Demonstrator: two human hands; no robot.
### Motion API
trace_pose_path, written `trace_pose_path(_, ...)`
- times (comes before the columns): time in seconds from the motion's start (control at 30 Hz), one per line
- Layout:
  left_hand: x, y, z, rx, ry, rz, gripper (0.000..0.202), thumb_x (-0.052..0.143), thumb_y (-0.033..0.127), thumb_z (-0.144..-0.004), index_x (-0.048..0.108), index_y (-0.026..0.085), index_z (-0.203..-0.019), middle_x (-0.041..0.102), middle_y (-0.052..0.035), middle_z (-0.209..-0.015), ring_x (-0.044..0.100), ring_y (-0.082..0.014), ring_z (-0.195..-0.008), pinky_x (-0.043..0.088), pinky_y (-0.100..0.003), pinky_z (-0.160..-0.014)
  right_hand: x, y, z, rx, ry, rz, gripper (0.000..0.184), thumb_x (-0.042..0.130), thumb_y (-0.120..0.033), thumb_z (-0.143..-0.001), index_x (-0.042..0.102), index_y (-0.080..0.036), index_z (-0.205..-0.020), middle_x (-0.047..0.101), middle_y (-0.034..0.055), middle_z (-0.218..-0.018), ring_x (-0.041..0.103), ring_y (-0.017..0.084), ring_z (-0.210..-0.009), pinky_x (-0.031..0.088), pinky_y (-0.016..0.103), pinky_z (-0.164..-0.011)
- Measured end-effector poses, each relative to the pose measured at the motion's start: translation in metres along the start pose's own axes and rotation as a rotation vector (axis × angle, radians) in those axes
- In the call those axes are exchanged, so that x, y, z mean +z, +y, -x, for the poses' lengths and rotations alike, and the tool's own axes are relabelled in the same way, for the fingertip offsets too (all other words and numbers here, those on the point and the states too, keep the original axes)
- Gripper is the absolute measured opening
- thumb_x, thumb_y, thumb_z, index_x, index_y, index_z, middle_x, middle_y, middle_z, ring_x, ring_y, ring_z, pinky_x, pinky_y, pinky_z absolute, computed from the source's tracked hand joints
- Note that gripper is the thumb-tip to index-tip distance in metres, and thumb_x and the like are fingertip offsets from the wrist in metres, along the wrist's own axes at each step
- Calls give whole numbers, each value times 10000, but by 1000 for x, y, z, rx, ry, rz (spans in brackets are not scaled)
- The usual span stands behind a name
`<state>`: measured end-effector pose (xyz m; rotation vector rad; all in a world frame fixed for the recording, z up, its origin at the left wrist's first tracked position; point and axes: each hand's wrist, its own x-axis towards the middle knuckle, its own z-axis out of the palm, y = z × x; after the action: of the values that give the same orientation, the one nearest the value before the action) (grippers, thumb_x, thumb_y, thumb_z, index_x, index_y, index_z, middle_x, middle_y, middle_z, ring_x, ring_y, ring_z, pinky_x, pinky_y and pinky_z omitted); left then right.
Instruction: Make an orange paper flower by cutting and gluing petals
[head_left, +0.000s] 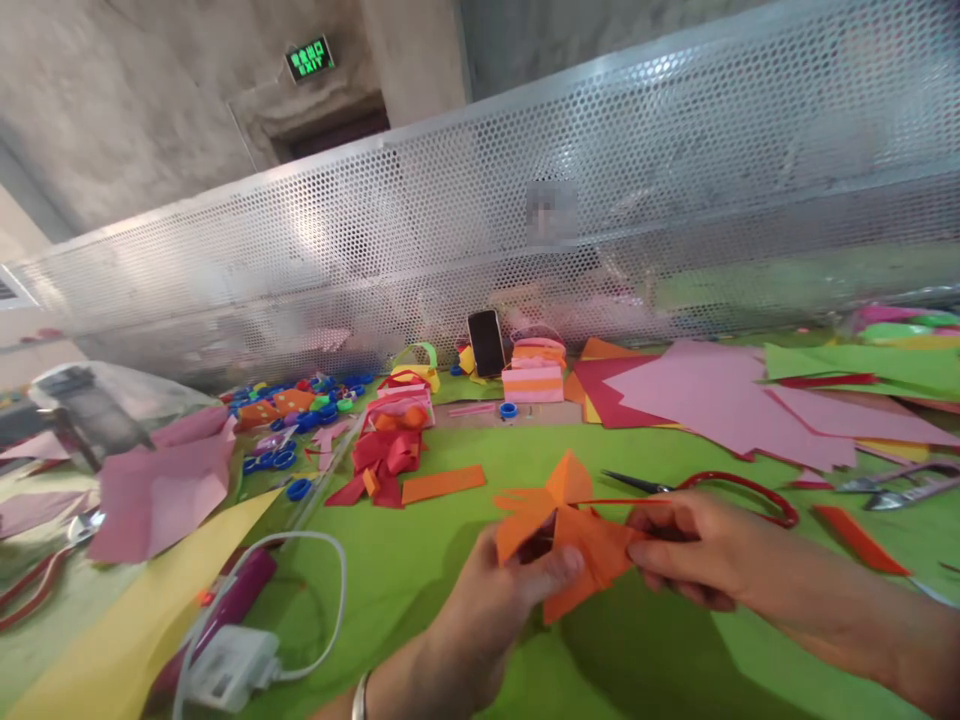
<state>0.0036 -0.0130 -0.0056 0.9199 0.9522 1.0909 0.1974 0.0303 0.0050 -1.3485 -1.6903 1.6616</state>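
Observation:
Both my hands hold a folded piece of orange paper (577, 535) over the green table cover (420, 560). My left hand (502, 610) pinches its lower left part, thumb on top. My right hand (690, 550) is closed on its right edge with fingers pressed together. The paper has cut strips sticking out to the left and a pointed flap standing up. Just behind my right hand lie scissors with red handles (720, 485).
Pink paper sheets (720, 395) and green sheets (862, 360) lie at the right. Red paper scraps (386, 455), an orange strip (442, 483), blue rings (300, 415), a phone (486, 342), a pink box (534, 378), a white charger with cable (232, 660) and a perforated metal screen (525, 210) surround them.

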Motion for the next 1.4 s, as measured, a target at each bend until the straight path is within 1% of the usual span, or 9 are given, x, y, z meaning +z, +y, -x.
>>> trace_pose_path(0.2, -1, -4, 3, -38, 172, -14, 392, 884, 383, -557, 713, 130, -802, 682, -72, -837, 624, -229, -859, 475, -331, -844, 2, 2, 8, 29, 18, 49, 282, 742, -442, -699, 652, -199, -812, 667, 6, -720, 528, 129, -623, 383, 242, -565)
trace_pose_path(0.37, -1, -3, 7, -71, 252, -16, 382, 887, 309, -530, 708, 155, -831, 687, -61, -862, 626, -218, -876, 491, -301, -823, -16, 14, 1, -89, -180, -158, 820, 831, -638, -542, 620, -213, -1211, 653, 106, -1229, 562, 321, -1177, 481, 365, -915)
trace_pose_path(0.6, -9, 12, 11, -260, -196, -248, 227, 791, 303, -560, 673, 155, -686, 566, 19, -661, 461, -99, -611, 371, -200, -573, -28, 11, -12, -86, -7, -229, 663, 647, -716, -736, 648, -197, -1148, 679, 107, -1083, 625, 242, -981, 513, 333, -796)
trace_pose_path(0.7, -9, 23, 11, -353, -379, -361, 173, 728, 285, -561, 626, 177, -650, 516, 33, -640, 411, -98, -597, 337, -212, -550, -24, 9, -7, -10, -113, -94, 464, 727, -536, -760, 686, -174, -1046, 703, 68, -933, 620, 168, -793, 463, 261, -640)
trace_pose_path(0.9, -10, 40, 16, -470, -529, -559, 187, 725, 312, -576, 579, 201, -609, 508, 30, -607, 412, -111, -567, 338, -236, -521, -15, 6, 3, 30, -245, -95, 338, 787, -264, -633, 728, -201, -959, 706, 16, -915, 624, 175, -887, 465, 272, -770)
trace_pose_path(1.07, -23, 30, 12, -438, -306, 50, 515, 861, 548, -491, 710, 136, -760, 614, -18, -653, 470, -74, -480, 312, -177, -401, -18, -3, 3, 6, -211, -262, 120, 731, -217, -579, 675, -173, -676, 588, -51, -558, 432, 62, -491, 285, 197, -466)
trace_pose_path(1.2, -15, 19, -2, -296, -26, 489, 219, 669, 255, -831, 643, 114, -665, 545, 11, -568, 385, 8, -391, 239, -60, -343, -16, -3, -5, -9, 81, -438, 248, 757, -361, -591, 607, -201, -705, 569, -48, -617, 437, 62, -479, 332, 206, -457)
trace_pose_path(1.3, 1, 15, -5, -353, 151, 587, 198, 514, -9, -854, 642, 85, -736, 583, -25, -625, 515, -32, -461, 350, -80, -388, -9, -1, -8, -5, 184, -449, 228, 777, -308, -602, 610, -181, -691, 625, -3, -625, 524, 89, -511, 368, 211, -463)
trace_pose_path(1.4, 11, 16, -2, -380, 222, 619, 281, 453, 185, -972, 645, 48, -819, 599, -65, -670, 577, -81, -534, 471, -136, -483, -8, -2, -7, -63, 275, -447, 194, 785, -258, -610, 650, -165, -715, 626, -13, -571, 505, 83, -486, 322, 199, -426)
